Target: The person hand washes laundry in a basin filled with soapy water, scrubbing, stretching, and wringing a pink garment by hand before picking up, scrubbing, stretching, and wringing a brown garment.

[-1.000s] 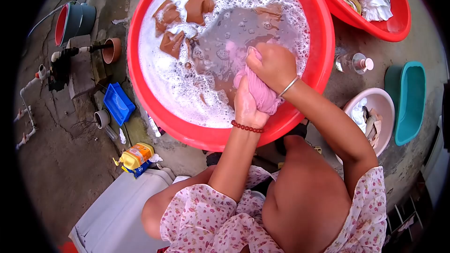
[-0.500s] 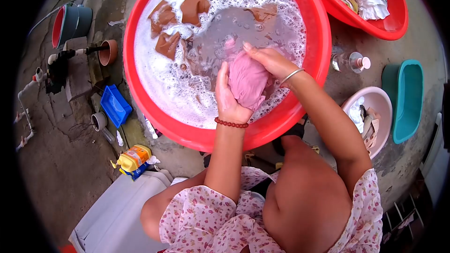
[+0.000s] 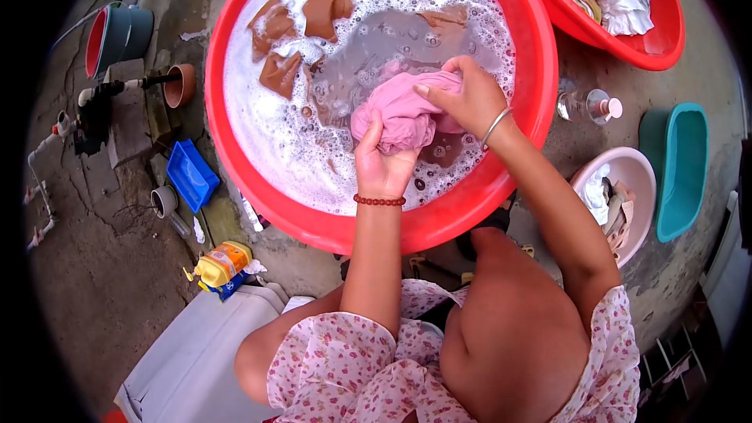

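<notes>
Pink wet cloth (image 3: 399, 110), upper centre of the frame, above the suds of the red washtub (image 3: 540, 102). Left hand (image 3: 384, 163) cups its lower side, thumb over the folds; right hand (image 3: 474, 102) pinches its upper-right edge between thumb and fingers.

No lettering seems legible.

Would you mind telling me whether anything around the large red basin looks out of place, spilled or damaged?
The ground to the left looks cracked, and a small white scrap lies near the blue tray like litter. The foam appears contained inside the large red basin, with no obvious spill.
</notes>
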A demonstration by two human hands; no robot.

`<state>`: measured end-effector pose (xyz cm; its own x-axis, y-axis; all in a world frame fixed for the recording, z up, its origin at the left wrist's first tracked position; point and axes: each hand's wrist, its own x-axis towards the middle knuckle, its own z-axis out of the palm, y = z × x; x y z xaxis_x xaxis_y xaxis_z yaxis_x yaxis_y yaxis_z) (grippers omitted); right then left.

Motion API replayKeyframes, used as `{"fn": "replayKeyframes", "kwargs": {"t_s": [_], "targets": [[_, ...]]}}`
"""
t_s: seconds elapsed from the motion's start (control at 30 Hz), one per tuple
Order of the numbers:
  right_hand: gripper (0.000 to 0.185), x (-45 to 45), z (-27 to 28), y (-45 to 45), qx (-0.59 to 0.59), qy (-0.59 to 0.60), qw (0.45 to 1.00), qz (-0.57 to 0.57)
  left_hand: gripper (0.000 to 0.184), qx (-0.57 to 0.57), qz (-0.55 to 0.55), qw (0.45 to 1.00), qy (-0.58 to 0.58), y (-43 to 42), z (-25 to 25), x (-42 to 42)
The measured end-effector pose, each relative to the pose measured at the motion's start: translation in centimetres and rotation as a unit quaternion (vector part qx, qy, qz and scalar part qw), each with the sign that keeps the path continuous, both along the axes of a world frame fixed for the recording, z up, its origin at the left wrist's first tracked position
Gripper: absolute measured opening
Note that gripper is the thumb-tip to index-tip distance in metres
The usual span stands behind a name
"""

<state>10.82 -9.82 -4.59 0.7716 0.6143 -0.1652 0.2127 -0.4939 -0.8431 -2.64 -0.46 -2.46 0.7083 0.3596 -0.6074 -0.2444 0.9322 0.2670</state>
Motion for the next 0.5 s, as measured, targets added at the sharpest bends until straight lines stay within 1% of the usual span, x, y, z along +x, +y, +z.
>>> {"fn": "replayKeyframes", "kwargs": {"t_s": [0.03, 0.1, 0.13, 0.17, 0.2, 0.23, 0.27, 0.3, 0.33, 0.37, 0.4, 0.43, 0.47, 0.5], "targets": [[0.037, -1.5, 0.6, 0.1, 0.023, -0.148, 0.989, 0.010, 0.048, -0.002, -0.001, 1.000, 0.002, -0.2, -0.4, 0.0], [0.029, -5.3, 3.7, 0.5, 0.107, -0.132, 0.983, 0.064, 0.044, -0.085, 0.028, 0.988, 0.129, -0.1, -2.3, -0.4], [0.029, -6.7, 5.0, 0.4, 0.106, -0.130, 0.984, 0.064, 0.042, -0.101, -0.019, 0.992, -0.070, 0.0, -5.5, -2.3], [0.025, -7.9, 6.2, 0.2, 0.078, -0.130, 0.973, 0.175, 0.042, -0.104, -0.086, 0.957, -0.257, 0.1, -8.6, -4.1], [0.022, -8.4, 6.7, 0.1, 0.048, -0.130, 0.949, 0.284, 0.042, -0.079, -0.075, 0.981, -0.159, -1.0, -6.5, -3.3], [0.022, -7.4, 5.6, 0.6, 0.049, -0.129, 0.948, 0.286, 0.042, -0.053, -0.061, 0.995, -0.057, -2.2, -4.3, -2.4], [0.021, -5.4, 3.6, 1.4, 0.033, -0.148, 0.970, 0.190, 0.042, -0.025, -0.044, 0.998, 0.045, -3.0, -2.4, -1.3], [0.022, -4.6, 3.0, 1.5, 0.024, -0.158, 0.977, 0.141, 0.042, -0.023, -0.042, 0.998, 0.042, -3.5, -1.1, 0.0], [0.023, -3.8, 2.5, 1.6, 0.017, -0.166, 0.982, 0.091, 0.041, -0.051, -0.027, 0.994, 0.094, -4.0, 0.2, 1.0], [0.024, -3.7, 2.5, 1.4, 0.011, -0.164, 0.983, 0.079, 0.041, -0.079, -0.011, 0.986, 0.145, -4.2, 0.8, 1.5], [0.024, -3.4, 2.5, 1.4, 0.006, -0.165, 0.984, 0.063, 0.037, -0.084, -0.024, 0.988, 0.125, -3.9, 0.9, 1.3], [0.024, -4.3, 3.3, 1.0, 0.035, -0.154, 0.984, 0.083, 0.037, -0.084, -0.029, 0.989, 0.122, -3.7, 0.2, 0.3], [0.024, -6.2, 4.7, 0.3, 0.062, -0.141, 0.982, 0.105, 0.036, 0.006, -0.029, 0.998, -0.060, -3.8, -1.2, -1.2], [0.023, -8.5, 6.0, -0.2, 0.075, -0.126, 0.982, 0.120, 0.036, 0.053, -0.029, 0.987, -0.149, -4.5, -2.2, -1.1]]}}
